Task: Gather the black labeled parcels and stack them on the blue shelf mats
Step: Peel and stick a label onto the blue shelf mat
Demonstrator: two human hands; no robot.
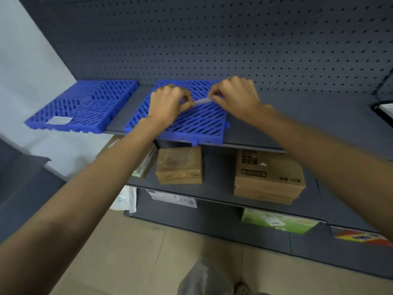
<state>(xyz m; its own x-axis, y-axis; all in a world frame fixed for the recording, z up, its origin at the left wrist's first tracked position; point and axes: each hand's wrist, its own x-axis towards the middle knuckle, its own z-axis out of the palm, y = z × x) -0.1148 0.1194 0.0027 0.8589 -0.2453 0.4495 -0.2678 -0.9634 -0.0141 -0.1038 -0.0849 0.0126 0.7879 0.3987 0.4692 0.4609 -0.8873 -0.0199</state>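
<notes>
Far left on the top shelf (297,116): a blue mat (85,105) — rigid-looking plastic grid with slanted slots, its left part overhanging the shelf end. A small pale label (59,120) lies on its near corner. It sits well left of both hands, untouched.

Second blue mat (191,122), same slotted plastic, lies beside the first with a strip of bare grey shelf between them. Its front edge juts slightly past the shelf lip, with small tabs along the rim. Both hands are over this one.

Left hand (168,105): fingers curled in, fingertips pinched on the left end of a small pale strip (203,101). Material of the strip is too blurred to tell.

Right hand (236,95): likewise closed to a pinch, holding the strip's right end. The strip spans the gap between the two hands, just above the mat's back half; whether it touches the mat cannot be told.

Behind: dark grey pegboard (212,39), matte metal with regular small holes.

No black parcel shows on either mat. At the far right edge of the top shelf, a dark-edged item (383,110) with a white face is partly cut off, well away from the hands — identity unclear.

Shelf below: a brown paper-wrapped block (179,165), squarish and creased, then to its right a printed cardboard carton (269,175) with a barcode.
</notes>
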